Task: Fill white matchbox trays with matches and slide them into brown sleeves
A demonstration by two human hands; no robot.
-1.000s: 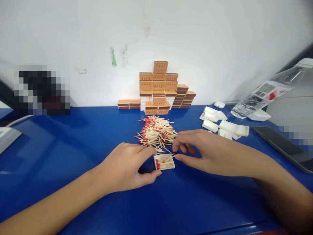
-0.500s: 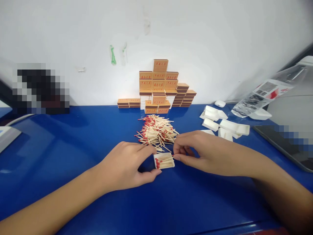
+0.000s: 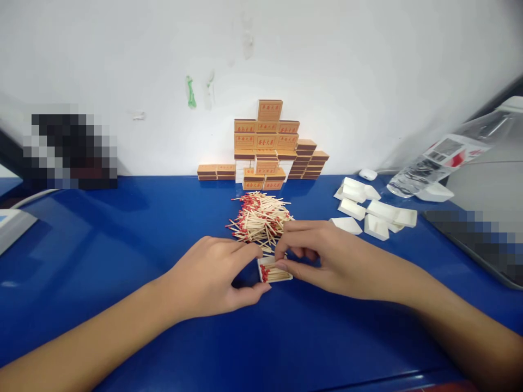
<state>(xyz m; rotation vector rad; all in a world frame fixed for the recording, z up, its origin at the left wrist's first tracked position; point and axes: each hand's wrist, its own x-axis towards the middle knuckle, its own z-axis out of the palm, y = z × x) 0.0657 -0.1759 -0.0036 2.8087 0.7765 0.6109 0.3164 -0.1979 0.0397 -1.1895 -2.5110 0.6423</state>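
Note:
A small white matchbox tray (image 3: 267,261) lies on the blue table, partly filled with red-headed matches that point left. My left hand (image 3: 220,277) steadies its left end, with the thumb at the near corner and the fingers at the far one. Over the tray's right part, my right hand (image 3: 316,253) is closed in a pinch on a match, of which little shows between the fingertips. The right fingers hide part of the tray. Just beyond it lies a loose pile of matches (image 3: 261,218), and the right knuckles overlap its near right edge.
Orange matchboxes (image 3: 266,142) are stacked against the white wall. Several white trays (image 3: 350,208) lie on the right, near a small white case (image 3: 368,174), a leaning plastic bottle (image 3: 433,158) and a dark phone-like slab (image 3: 469,245). A pixelated dark object (image 3: 73,147) stands at left.
My right hand has moved left from beside the tray to over its right part, with the match in its pinch. The left hand stays in place.

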